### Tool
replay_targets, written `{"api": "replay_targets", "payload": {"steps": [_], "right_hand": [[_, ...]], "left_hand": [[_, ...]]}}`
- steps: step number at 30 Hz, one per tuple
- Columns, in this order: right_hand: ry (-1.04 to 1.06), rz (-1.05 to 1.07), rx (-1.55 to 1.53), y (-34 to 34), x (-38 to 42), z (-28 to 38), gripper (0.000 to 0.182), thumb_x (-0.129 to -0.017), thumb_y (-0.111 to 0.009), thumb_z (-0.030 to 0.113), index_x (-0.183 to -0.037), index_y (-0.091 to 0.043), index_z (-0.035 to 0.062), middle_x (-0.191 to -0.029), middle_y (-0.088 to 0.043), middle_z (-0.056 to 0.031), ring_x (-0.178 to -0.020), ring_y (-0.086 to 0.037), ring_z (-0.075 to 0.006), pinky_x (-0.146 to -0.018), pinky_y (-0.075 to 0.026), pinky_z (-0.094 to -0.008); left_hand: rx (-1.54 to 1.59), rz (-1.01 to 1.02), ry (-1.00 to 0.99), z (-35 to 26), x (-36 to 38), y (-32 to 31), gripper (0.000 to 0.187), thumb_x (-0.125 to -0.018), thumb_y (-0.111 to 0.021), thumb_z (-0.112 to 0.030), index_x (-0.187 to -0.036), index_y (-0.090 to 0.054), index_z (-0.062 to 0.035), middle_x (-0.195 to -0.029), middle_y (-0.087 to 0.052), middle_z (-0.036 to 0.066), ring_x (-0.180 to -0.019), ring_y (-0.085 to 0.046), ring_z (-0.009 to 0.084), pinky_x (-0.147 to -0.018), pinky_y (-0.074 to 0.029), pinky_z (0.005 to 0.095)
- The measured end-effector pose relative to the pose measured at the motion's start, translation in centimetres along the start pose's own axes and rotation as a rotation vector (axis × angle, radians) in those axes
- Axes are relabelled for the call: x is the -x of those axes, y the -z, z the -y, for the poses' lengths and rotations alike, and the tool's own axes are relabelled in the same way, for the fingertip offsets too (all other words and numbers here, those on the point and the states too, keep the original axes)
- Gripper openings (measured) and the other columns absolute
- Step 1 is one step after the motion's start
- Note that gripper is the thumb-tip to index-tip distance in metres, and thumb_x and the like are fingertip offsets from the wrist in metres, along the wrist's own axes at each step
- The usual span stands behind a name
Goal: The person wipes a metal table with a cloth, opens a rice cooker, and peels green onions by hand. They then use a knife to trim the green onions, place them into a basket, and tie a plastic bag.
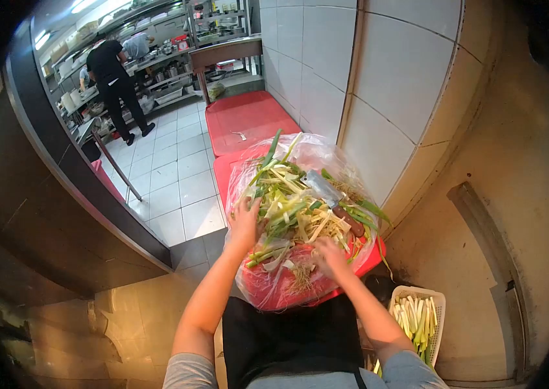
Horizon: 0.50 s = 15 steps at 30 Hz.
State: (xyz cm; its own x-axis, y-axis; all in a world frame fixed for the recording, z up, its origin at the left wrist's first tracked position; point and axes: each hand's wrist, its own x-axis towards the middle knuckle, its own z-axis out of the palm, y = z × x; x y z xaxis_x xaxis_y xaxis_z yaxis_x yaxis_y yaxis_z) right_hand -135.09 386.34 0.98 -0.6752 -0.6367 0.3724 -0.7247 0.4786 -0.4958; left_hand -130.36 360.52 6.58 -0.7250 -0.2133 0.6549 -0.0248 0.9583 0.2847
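Note:
A pile of green onion trimmings (281, 204), with leaves, pale stalks and roots, lies on a clear plastic bag (264, 292) spread over a red stool (375, 256). My left hand (244, 223) rests against the left side of the pile, its fingers apart. At the near right of the pile, my right hand (331, 258) touches the scraps, close to a clump of roots (301, 277). Its fingertips are blurred and partly hidden. A cleaver (325, 189) with a brown wooden handle lies on top of the trimmings, handle toward me.
A white basket (441, 318) of trimmed green onions stands on the floor at the lower right. Another red stool (248, 117) sits beyond the pile. The tiled wall (391, 78) borders the right. In the kitchen beyond, a person in black (115, 84) stands near shelves.

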Motion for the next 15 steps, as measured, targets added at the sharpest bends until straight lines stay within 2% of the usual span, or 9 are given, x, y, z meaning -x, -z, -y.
{"api": "replay_targets", "payload": {"steps": [1, 3, 5, 8, 11, 13, 14, 15], "right_hand": [[-0.013, -0.064, 0.009, 0.8, -0.7, -1.4, 0.03, -0.076, -0.059, 0.013, -0.106, -0.059, 0.0059, -0.112, -0.053, -0.0146, -0.103, -0.051, -0.0333, -0.087, -0.041, -0.0399], [-0.08, -0.169, 0.008, 2.7, -1.7, -4.4, 0.027, -0.075, -0.058, 0.009, -0.101, -0.06, 0.0037, -0.109, -0.053, -0.0159, -0.1, -0.052, -0.0333, -0.084, -0.043, -0.0392], [-0.17, -0.204, -0.027, 4.0, -1.8, -6.4, 0.022, -0.075, -0.056, 0.006, -0.096, -0.061, 0.0022, -0.103, -0.056, -0.0164, -0.096, -0.054, -0.033, -0.082, -0.044, -0.0386], [-0.227, -0.163, -0.098, 4.2, -1.8, -7.1, 0.019, -0.076, -0.055, 0.006, -0.092, -0.063, 0.0016, -0.094, -0.059, -0.0158, -0.09, -0.056, -0.0313, -0.079, -0.045, -0.0374], [-0.208, -0.082, -0.178, 1.2, -0.5, -4.2, 0.016, -0.077, -0.056, 0.008, -0.09, -0.064, 0.0017, -0.085, -0.061, -0.0144, -0.085, -0.059, -0.0277, -0.076, -0.045, -0.0352], [-0.148, 0.012, -0.362, -0.1, 0.2, -0.6, 0.017, -0.077, -0.056, 0.012, -0.089, -0.064, 0.0014, -0.084, -0.062, -0.0152, -0.08, -0.06, -0.0275, -0.074, -0.046, -0.0352], [-0.194, 0.058, -0.446, -0.7, 0.7, 1.0, 0.017, -0.079, -0.057, 0.012, -0.09, -0.065, 0.0018, -0.085, -0.063, -0.0128, -0.081, -0.06, -0.023, -0.074, -0.046, -0.0326], [-0.241, 0.104, -0.533, -1.2, 1.2, 2.4, 0.018, -0.08, -0.058, 0.012, -0.092, -0.065, 0.0022, -0.087, -0.063, -0.0104, -0.082, -0.06, -0.0184, -0.074, -0.047, -0.0301]], "left_hand": [[-0.019, -0.018, 0.0, -0.4, 0.2, 0.5, 0.021, -0.077, -0.057, -0.008, -0.098, -0.058, -0.0058, -0.097, -0.054, 0.017, -0.09, -0.054, 0.0354, -0.075, -0.045, 0.0404], [0.221, 0.171, 0.114, -0.4, 2.6, 0.9, 0.026, -0.076, -0.057, -0.007, -0.102, -0.057, -0.0061, -0.098, -0.054, 0.018, -0.094, -0.052, 0.0346, -0.078, -0.044, 0.041], [0.171, 0.572, 0.106, 1.9, 6.7, -2.2, 0.027, -0.076, -0.055, -0.006, -0.103, -0.056, -0.0052, -0.098, -0.053, 0.017, -0.092, -0.053, 0.0345, -0.078, -0.044, 0.0415], [0.035, 0.168, -0.129, 1.3, 10.3, -1.9, 0.021, -0.077, -0.053, -0.007, -0.097, -0.057, -0.003, -0.095, -0.054, 0.018, -0.086, -0.054, 0.0365, -0.075, -0.045, 0.0437], [0.003, 0.262, 0.037, 1.3, 10.4, -2.2, 0.018, -0.079, -0.051, -0.01, -0.093, -0.058, -0.0015, -0.095, -0.055, 0.021, -0.081, -0.055, 0.0394, -0.072, -0.045, 0.0451], [0.039, 0.437, 0.077, 1.7, 9.9, -2.4, 0.019, -0.081, -0.051, -0.014, -0.093, -0.059, -0.0016, -0.094, -0.057, 0.022, -0.083, -0.056, 0.0391, -0.073, -0.045, 0.045], [0.056, 0.523, 0.094, 1.9, 9.2, -2.4, 0.02, -0.082, -0.05, -0.016, -0.093, -0.059, -0.0016, -0.093, -0.058, 0.023, -0.084, -0.057, 0.039, -0.073, -0.045, 0.045], [0.163, 0.582, 0.21, 1.9, 8.3, -2.3, 0.02, -0.083, -0.049, -0.017, -0.092, -0.06, -0.0018, -0.09, -0.058, 0.023, -0.083, -0.057, 0.0387, -0.073, -0.045, 0.0452]]}}
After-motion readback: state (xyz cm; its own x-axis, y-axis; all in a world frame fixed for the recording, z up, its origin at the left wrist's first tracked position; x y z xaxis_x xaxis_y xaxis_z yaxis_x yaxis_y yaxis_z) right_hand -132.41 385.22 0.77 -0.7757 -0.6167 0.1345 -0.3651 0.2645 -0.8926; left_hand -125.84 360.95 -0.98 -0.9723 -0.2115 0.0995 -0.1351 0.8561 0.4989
